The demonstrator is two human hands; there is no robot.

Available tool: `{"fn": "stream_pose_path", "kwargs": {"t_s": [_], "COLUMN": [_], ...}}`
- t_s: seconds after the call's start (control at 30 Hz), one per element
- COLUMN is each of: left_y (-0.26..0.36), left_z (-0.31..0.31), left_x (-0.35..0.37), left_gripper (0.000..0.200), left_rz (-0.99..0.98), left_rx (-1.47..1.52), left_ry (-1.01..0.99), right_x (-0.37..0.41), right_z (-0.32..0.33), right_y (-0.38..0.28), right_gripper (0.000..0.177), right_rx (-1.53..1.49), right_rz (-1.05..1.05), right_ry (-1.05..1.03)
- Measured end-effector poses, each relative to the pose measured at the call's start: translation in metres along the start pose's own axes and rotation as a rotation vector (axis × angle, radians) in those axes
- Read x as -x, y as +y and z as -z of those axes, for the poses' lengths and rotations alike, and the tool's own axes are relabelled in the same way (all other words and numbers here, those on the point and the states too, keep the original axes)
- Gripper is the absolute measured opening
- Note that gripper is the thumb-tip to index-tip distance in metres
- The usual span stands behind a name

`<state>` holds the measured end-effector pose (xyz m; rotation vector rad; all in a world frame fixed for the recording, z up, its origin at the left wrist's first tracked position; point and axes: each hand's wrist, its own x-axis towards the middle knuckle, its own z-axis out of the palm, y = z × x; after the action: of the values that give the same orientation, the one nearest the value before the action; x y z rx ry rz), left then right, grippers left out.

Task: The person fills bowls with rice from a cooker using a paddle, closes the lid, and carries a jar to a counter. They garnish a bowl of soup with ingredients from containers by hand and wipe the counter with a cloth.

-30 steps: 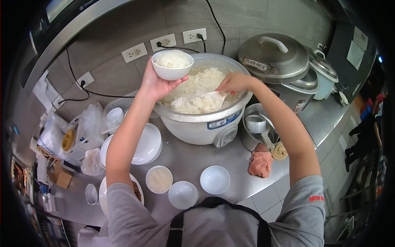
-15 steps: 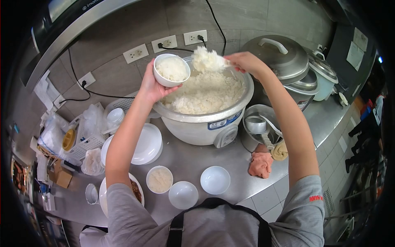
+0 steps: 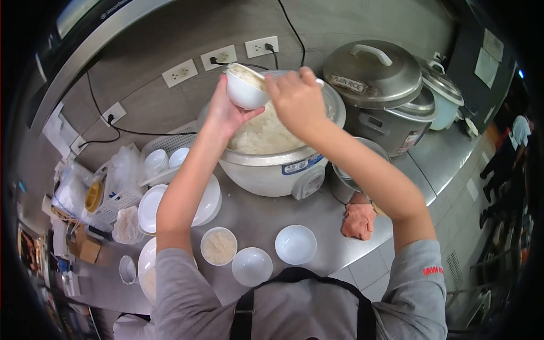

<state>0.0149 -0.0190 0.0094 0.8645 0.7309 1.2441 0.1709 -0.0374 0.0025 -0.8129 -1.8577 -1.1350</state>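
Over the open rice cooker [image 3: 277, 164], my left hand [image 3: 226, 110] cups a white bowl [image 3: 243, 90] from below and tilts it toward my right hand [image 3: 294, 99]. That hand is closed around a paddle [image 3: 321, 83] at the bowl's rim; its blade is hidden. Rice heaps in the bowl. I judge this to be the packing step, and a next move would call for levelling the bowl first. Nearer, on the tabletop [image 3: 266, 215], sits an empty bowl [image 3: 295, 244].
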Motion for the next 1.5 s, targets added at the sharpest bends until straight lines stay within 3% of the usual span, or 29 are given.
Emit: {"fn": "stream_pose_path", "kwargs": {"t_s": [0.17, 0.27, 0.33, 0.4, 0.47, 0.67, 0.77, 0.9, 1.0, 1.07, 1.1, 1.17, 1.23, 1.27, 1.33, 1.5], "left_y": [0.006, 0.012, 0.012, 0.008, 0.004, 0.001, -0.001, -0.002, 0.002, 0.005, 0.005, 0.004, 0.005, 0.008, 0.015, 0.013], "left_z": [0.011, 0.021, 0.028, 0.032, 0.037, 0.029, 0.031, 0.034, 0.036, 0.034, 0.034, 0.054, 0.058, 0.075, 0.064, 0.058], "left_x": [-0.005, -0.010, -0.015, -0.019, -0.021, -0.013, -0.014, -0.014, -0.014, -0.010, -0.008, -0.016, -0.022, -0.030, -0.018, -0.016], "left_gripper": [0.061, 0.062, 0.063, 0.063, 0.064, 0.063, 0.062, 0.063, 0.063, 0.062, 0.062, 0.063, 0.066, 0.064, 0.061, 0.061], "left_rz": [-0.016, 0.017, 0.056, 0.096, 0.113, 0.088, 0.109, 0.074, 0.058, 0.073, 0.065, 0.102, 0.151, 0.280, 0.215, 0.246], "left_rx": [0.004, -0.034, -0.040, -0.049, -0.001, -0.017, -0.021, -0.026, 0.044, 0.066, 0.081, 0.148, 0.273, 0.349, 0.274, 0.168], "left_ry": [-0.104, -0.143, -0.189, -0.229, -0.293, -0.110, -0.115, -0.101, -0.095, -0.084, -0.073, -0.177, -0.251, -0.522, -0.525, -0.529], "right_x": [-0.004, -0.027, -0.034, -0.033, -0.026, -0.016, -0.020, -0.012, -0.005, 0.005, 0.001, 0.001, 0.013, 0.011, 0.004, -0.016], "right_z": [0.001, 0.012, 0.018, 0.019, 0.017, 0.018, 0.019, 0.007, -0.010, -0.029, -0.029, -0.022, -0.029, -0.024, -0.017, -0.007], "right_y": [0.014, 0.044, 0.049, 0.045, 0.038, 0.031, 0.028, 0.028, 0.029, 0.034, 0.034, 0.039, 0.041, 0.042, 0.039, 0.048], "right_gripper": [0.028, 0.026, 0.011, 0.014, 0.030, 0.043, 0.042, 0.038, 0.040, 0.041, 0.041, 0.038, 0.037, 0.037, 0.034, 0.028], "right_rx": [0.071, 0.053, 0.112, 0.047, -0.046, -0.131, -0.126, -0.169, -0.267, -0.588, -0.584, -1.116, -1.529, -1.509, -1.669, -1.527], "right_rz": [0.067, 0.038, 0.025, -0.003, -0.012, -0.010, 0.019, 0.024, -0.082, -0.338, -0.339, -1.044, -1.206, -1.222, -1.157, -0.990], "right_ry": [0.079, -0.012, -0.010, -0.130, -0.266, -0.476, -0.526, -0.472, -0.469, -0.284, -0.283, -0.760, -0.911, -0.878, -0.847, -0.717]}}
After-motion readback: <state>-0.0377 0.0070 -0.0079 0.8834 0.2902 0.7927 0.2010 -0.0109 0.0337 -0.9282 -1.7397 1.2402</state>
